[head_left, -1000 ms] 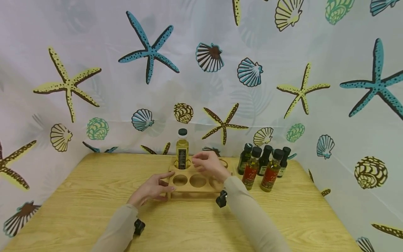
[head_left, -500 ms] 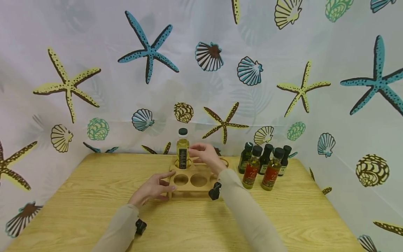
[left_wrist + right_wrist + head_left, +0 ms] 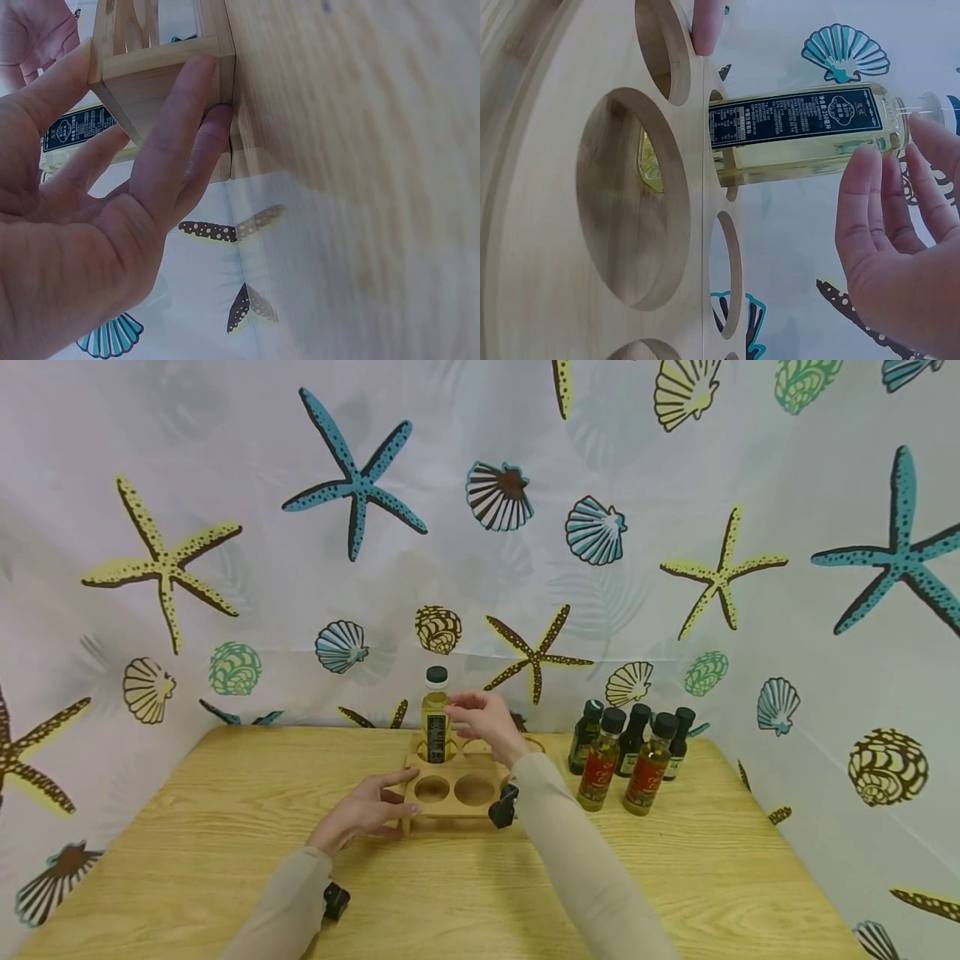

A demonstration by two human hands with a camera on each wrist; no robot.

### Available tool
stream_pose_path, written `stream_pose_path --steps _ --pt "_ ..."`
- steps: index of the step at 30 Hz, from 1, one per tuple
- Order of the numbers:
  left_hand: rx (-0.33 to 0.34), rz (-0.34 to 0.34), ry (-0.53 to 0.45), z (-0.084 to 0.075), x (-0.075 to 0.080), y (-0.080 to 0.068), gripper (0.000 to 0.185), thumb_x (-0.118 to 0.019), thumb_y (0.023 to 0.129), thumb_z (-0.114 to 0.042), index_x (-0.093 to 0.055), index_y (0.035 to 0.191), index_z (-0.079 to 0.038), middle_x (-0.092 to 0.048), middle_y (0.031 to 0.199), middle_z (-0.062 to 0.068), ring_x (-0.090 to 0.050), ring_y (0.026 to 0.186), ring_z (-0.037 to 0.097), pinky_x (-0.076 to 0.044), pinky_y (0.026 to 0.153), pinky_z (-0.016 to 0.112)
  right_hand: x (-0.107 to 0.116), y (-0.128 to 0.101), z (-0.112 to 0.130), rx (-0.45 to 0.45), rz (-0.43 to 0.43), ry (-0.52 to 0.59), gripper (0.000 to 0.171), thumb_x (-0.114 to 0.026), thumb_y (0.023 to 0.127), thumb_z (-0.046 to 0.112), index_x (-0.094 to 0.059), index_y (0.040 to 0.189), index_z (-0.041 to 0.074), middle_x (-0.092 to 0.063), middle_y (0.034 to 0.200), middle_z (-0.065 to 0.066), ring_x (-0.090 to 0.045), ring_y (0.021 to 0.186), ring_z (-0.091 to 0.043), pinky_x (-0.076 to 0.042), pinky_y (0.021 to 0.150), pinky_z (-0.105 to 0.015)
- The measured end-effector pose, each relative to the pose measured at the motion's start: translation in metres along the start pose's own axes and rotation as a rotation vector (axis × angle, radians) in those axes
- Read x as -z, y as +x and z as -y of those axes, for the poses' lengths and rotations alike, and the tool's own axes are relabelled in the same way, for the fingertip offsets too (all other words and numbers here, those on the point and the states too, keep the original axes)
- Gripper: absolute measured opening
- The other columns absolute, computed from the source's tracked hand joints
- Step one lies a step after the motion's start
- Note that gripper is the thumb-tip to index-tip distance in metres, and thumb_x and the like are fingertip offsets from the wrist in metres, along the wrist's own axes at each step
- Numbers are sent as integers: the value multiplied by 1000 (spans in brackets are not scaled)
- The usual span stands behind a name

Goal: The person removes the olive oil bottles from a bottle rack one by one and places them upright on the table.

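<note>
Right now I see the left hand (image 3: pixel 365 811) resting against the wooden rack (image 3: pixel 457 777), thumb on its top edge and straight fingers (image 3: pixel 182 124) pressed flat to its near-left corner; that grip is open, pressing rather than clasping. The rack stands on the counter (image 3: pixel 225 827), and everything else I place from it. In its back-left hole stands the pale oil bottle (image 3: pixel 435 718), upright, black label facing me, dark cap on top. The right hand (image 3: pixel 483 720) hovers over the rack's back row, just beside the bottle's upper body. In the right wrist view its fingers (image 3: pixel 870 217) are relaxed and slightly bent, close to the bottle (image 3: pixel 810 135) but with a sliver of gap, so its grip is open and holds nothing. The rack's two front holes that I can see are unfilled. To the right of the rack, near it on the counter, stands a cluster of five small bottles (image 3: pixel 630 756), all dark-capped, two with red labels in front.
</note>
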State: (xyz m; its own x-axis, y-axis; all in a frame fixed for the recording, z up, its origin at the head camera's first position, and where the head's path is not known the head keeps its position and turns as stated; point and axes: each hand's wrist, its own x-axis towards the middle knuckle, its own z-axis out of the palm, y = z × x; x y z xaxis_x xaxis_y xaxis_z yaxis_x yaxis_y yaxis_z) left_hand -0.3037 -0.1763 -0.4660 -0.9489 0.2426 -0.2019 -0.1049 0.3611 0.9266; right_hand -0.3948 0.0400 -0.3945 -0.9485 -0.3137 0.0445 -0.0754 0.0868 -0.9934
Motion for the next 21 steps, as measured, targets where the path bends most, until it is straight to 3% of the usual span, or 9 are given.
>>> stream_pose_path --steps 10,21 --pt "-9 4 -13 0 0 -2 72 -73 90 -18 -37 153 -18 -44 138 33 -57 117 37 -61 78 45 -8 7 -8 14 -14 -12 40 -71 92 22 -62 130 18 -59 119 -15 -63 110 -32 -53 96 -49" --pt "-4 -4 -8 1 -1 0 72 -73 90 -19 -37 153 -19 -44 139 32 -56 119 36 -61 78 44 -12 6 -11 67 9 -120 52 -68 94 21 -52 143 24 -47 149 -11 -47 134 -31 -47 105 -49"
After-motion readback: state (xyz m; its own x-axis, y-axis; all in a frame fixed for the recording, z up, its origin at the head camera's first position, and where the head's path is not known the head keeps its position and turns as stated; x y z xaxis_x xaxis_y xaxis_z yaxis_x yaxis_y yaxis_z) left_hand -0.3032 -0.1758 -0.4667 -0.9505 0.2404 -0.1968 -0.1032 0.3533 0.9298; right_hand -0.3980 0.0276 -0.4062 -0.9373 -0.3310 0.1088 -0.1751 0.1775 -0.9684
